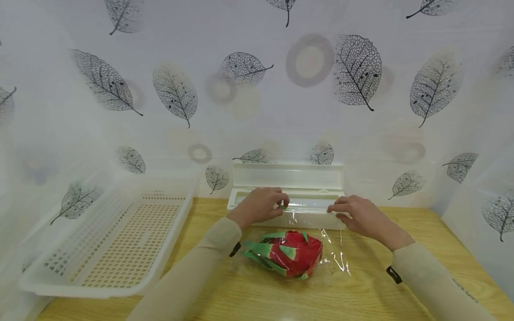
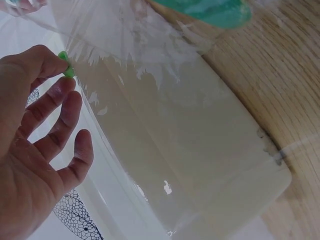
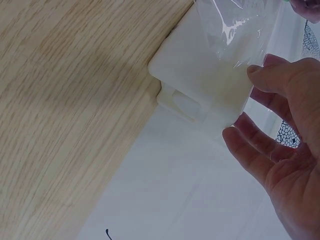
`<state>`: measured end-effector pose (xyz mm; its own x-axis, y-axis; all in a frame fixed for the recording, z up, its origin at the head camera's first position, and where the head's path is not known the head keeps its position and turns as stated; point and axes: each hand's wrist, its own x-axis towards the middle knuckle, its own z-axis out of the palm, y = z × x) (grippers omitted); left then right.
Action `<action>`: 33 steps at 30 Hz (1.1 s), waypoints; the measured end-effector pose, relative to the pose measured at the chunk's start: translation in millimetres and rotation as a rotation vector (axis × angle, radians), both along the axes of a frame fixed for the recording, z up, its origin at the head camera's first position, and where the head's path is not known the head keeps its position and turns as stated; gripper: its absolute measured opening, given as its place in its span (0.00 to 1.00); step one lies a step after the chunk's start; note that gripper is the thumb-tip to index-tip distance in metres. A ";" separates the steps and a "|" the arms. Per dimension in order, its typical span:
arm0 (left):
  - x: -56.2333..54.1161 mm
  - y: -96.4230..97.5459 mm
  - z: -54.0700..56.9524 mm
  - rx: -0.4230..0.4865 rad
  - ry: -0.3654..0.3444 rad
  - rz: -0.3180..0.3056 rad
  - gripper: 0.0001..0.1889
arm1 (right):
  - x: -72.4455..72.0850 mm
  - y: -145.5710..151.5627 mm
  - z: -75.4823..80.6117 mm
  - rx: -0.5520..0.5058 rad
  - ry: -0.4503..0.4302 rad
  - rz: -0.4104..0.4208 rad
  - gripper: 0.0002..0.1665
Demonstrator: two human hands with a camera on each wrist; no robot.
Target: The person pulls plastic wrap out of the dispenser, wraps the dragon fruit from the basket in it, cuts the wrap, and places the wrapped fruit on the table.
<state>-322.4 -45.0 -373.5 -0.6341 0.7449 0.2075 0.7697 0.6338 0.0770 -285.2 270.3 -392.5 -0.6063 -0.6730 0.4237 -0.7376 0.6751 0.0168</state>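
A white cling film dispenser [image 1: 287,176] lies at the back of the table with its lid raised. Clear film [image 1: 339,263] runs from its front edge over a red dragon fruit [image 1: 303,256] with green scales. My left hand [image 1: 261,205] pinches a small green slide cutter [image 2: 66,65] between thumb and index finger at the dispenser's edge; the other fingers are loosely bent. At the right end, my right hand [image 1: 363,216] holds the dispenser's edge, its thumb [image 3: 257,72] on the film side and fingertips against the top and end.
To the left stands a white perforated plastic basket [image 1: 186,218]. The wood-grain table [image 1: 381,285] lies under everything. A pale curtain with leaf prints [image 1: 249,120] hangs right behind the dispenser.
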 end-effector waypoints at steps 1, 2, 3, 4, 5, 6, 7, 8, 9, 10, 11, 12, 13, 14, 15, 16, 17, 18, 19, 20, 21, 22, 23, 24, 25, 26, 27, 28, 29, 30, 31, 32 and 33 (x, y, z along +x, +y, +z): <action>0.1 -0.4 0.0 0.003 0.000 -0.001 0.06 | -0.2 0.0 -0.3 0.000 0.000 -0.001 0.16; 0.1 -0.6 -0.1 0.005 0.001 0.000 0.06 | -0.4 0.1 -0.4 0.000 0.001 -0.003 0.16; 0.3 -0.8 0.2 0.009 -0.003 0.001 0.06 | -0.4 0.0 -0.4 -0.001 0.001 -0.004 0.16; 0.3 -1.1 0.2 0.009 -0.002 0.003 0.06 | -0.4 0.0 -0.3 -0.001 0.001 -0.005 0.16; 0.4 -1.3 0.3 0.011 -0.004 0.005 0.06 | -0.5 -0.1 -0.2 -0.001 0.001 -0.007 0.16; 0.4 -1.6 0.2 0.012 -0.006 0.007 0.06 | -0.5 -0.2 -0.1 -0.001 0.001 -0.007 0.16; 0.5 -2.0 0.2 0.014 -0.009 0.008 0.06 | -0.5 -0.3 0.0 -0.001 0.003 -0.007 0.16; 0.4 -2.2 0.2 0.014 -0.009 0.008 0.06 | -0.6 -0.5 0.1 -0.002 0.004 -0.006 0.16; 0.4 -2.5 0.2 0.014 -0.011 0.009 0.07 | -0.6 -0.7 0.2 -0.001 0.005 -0.004 0.16; 0.3 -2.9 0.0 0.013 -0.012 0.009 0.07 | -0.6 -1.0 0.2 -0.001 0.007 -0.003 0.17; 0.0 -3.2 -0.2 0.012 -0.014 0.011 0.07 | -0.5 -1.2 0.3 -0.001 0.008 -0.002 0.17; -0.1 -3.6 -0.4 0.012 -0.017 0.013 0.07 | -0.5 -1.5 0.4 0.000 0.008 -0.002 0.17; -0.2 -4.0 -0.5 0.011 -0.019 0.014 0.07 | -0.5 -1.6 0.5 0.000 0.008 -0.002 0.17; -0.4 -4.3 -0.5 0.011 -0.019 0.014 0.07 | -0.4 -1.8 0.6 0.001 0.007 -0.003 0.17; -0.5 -4.7 -0.6 0.011 -0.022 0.015 0.07 | -0.4 -2.0 0.7 0.002 0.006 -0.003 0.17; -0.6 -5.0 -0.5 0.011 -0.020 0.014 0.07 | -0.4 -2.2 0.8 0.002 0.004 -0.003 0.17; -0.7 -5.3 -0.5 0.011 -0.018 0.013 0.07 | -0.4 -2.3 0.9 0.003 0.003 -0.004 0.17; -0.4 -5.7 -0.1 0.013 -0.018 0.012 0.07 | -0.5 -2.4 1.0 0.003 0.002 -0.004 0.17; -0.5 -6.0 0.0 0.010 -0.015 0.012 0.06 | -0.6 -2.3 1.0 0.004 0.000 -0.005 0.17; -0.4 -6.3 0.2 0.009 -0.012 0.012 0.06 | -0.8 -2.3 1.0 0.005 -0.002 -0.006 0.17; -0.2 -6.7 0.3 0.007 -0.010 0.014 0.06 | -0.9 -2.2 1.0 0.006 -0.004 -0.007 0.17; -0.1 -7.0 0.3 0.005 -0.009 0.016 0.06 | -1.0 -2.0 1.0 0.007 -0.006 -0.009 0.17; -0.1 -7.3 0.3 0.005 -0.011 0.019 0.06 | -1.0 -1.7 0.9 0.008 -0.007 -0.012 0.17; 0.0 -7.6 0.2 0.004 -0.013 0.022 0.06 | -1.0 -1.5 0.8 0.008 -0.010 -0.014 0.17; 0.1 -7.7 0.0 0.002 -0.013 0.024 0.06 | -1.1 -1.2 0.7 0.008 -0.012 -0.017 0.17; 0.2 -8.0 0.1 0.004 -0.013 0.025 0.07 | -1.1 -0.9 0.5 0.009 -0.014 -0.018 0.17; 0.4 -8.2 0.1 0.005 -0.013 0.026 0.07 | -1.0 -0.8 0.4 0.009 -0.016 -0.019 0.17; 0.4 -8.3 0.1 0.006 -0.013 0.025 0.07 | -1.0 -0.6 0.2 0.009 -0.017 -0.019 0.17; 0.4 -8.4 0.1 0.005 -0.011 0.023 0.06 | -1.0 -0.5 0.0 0.008 -0.019 -0.019 0.17; 0.2 -8.3 -0.1 0.001 -0.006 0.020 0.06 | -0.9 -0.4 -0.1 0.006 -0.020 -0.019 0.17; 0.1 -8.2 -0.3 -0.003 -0.001 0.017 0.06 | -0.9 -0.3 -0.3 0.005 -0.019 -0.018 0.17; -0.2 -8.0 -0.5 -0.008 0.005 0.016 0.06 | -0.9 -0.2 -0.4 0.003 -0.018 -0.017 0.17; -0.6 -7.7 -0.7 -0.014 0.012 0.013 0.06 | -0.8 -0.2 -0.4 0.002 -0.018 -0.016 0.17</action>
<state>-322.9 -52.7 -374.2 -0.6411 0.7397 0.2047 0.7624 0.6444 0.0591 -286.0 270.0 -392.9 -0.6247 -0.6635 0.4117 -0.7266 0.6871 0.0048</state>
